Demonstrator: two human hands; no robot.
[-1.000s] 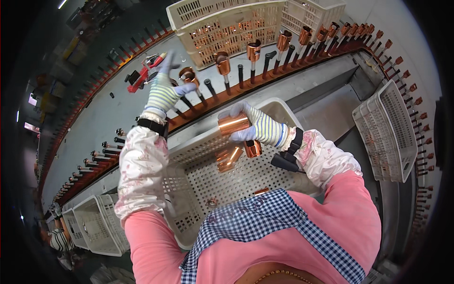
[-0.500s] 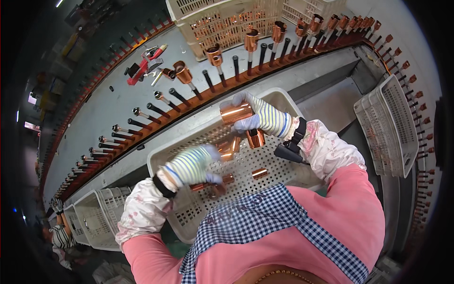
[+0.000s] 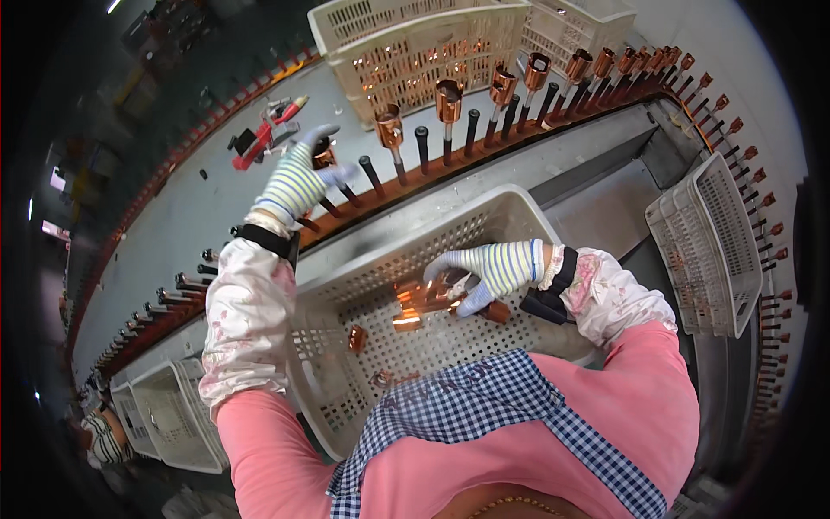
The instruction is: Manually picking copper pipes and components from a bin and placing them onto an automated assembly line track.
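L hand [image 3: 298, 177] in striped glove is raised over the peg rail [image 3: 519, 130], fingers curled round 1 copper sleeve [image 3: 323, 156] that is held right at a bare black peg [image 3: 370, 173]; whether it is seated yet can't be told. R hand [image 3: 484, 270] is down in the white basket [image 3: 519, 212], fingers closed loosely on a bunch of copper sleeves [image 3: 424, 296]; exact count can't be told, pic is blurred there. 2 or 3 loose sleeves are seen on the basket floor nearby, e.g. 1 at [image 3: 357, 337]. Further along the rail to the R, approx 5 pegs are already capped w/ copper pieces [image 3: 448, 95], w/ bare pegs between. For a good placement, judged from this view: sleeve bore should be lined up straight over the peg tip and lowered w/o tilt, so no jam or knock to the neighbour peg. Room: pegs are set close, so little side room is left for fingers; approach from above is open. Basket walls are high near R wrist, so the lift should be made upward before crossing to the rail. A red hand tool [image 3: 264, 134] is lying on the grey table [image 3: 199, 208] behind the rail, well apart. A 2nd basket [image 3: 415, 48] of copper parts is standing beyond the rail; an empty one [image 3: 709, 242] is on the R.
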